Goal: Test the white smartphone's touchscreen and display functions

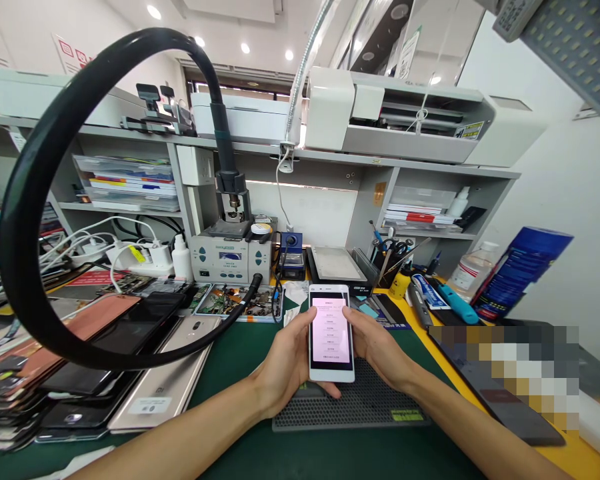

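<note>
A white smartphone (331, 337) is held upright between both hands, its screen lit with a pinkish page of several text lines. My left hand (289, 352) wraps its left side, the thumb at the screen's upper left edge and a fingertip showing below the phone. On the other side, my right hand (377, 343) grips the phone's right edge, thumb at the upper right of the screen. Most fingers of both hands are hidden behind the phone. Beneath them lies a dark perforated mat (350, 407) on the green work surface.
At left, stacked phones and screens (165, 373) cover the bench, with a thick black hose (17, 220) looping above. Behind stand a hot-air station (233, 257) and a tray of small parts (240, 303). A tool holder (393, 257) and bottles line the right; a dark panel (485, 380) lies there.
</note>
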Tool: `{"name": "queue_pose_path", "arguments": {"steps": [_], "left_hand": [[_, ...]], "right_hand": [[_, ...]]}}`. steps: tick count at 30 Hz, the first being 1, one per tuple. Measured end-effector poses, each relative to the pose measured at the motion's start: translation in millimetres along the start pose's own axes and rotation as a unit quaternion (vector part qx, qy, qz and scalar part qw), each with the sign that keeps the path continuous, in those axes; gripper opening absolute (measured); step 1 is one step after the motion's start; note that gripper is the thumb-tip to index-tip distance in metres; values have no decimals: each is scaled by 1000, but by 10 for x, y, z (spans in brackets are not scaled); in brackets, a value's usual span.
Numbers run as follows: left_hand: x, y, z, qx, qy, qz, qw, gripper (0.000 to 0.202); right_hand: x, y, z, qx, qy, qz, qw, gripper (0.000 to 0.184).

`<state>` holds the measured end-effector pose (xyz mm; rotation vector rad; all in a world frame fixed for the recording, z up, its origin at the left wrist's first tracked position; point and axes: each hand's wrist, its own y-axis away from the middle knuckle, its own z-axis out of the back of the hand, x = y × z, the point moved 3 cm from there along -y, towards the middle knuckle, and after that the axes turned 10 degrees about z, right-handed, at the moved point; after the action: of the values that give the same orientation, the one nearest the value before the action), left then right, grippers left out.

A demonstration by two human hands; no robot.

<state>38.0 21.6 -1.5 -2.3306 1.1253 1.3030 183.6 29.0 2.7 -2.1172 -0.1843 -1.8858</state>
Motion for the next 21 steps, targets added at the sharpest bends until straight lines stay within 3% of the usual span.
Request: {"name": "queue_pose_path", "arguments": {"steps": [11,21], "left_hand": [[6,11,-1,-9,-2,4,1000,58],[3,16,0,-11,-5,6,1000,58]], "right_hand": [[5,12,22,6,49,3,999,28],[33,10,11,17,42,10,999,34]]}}
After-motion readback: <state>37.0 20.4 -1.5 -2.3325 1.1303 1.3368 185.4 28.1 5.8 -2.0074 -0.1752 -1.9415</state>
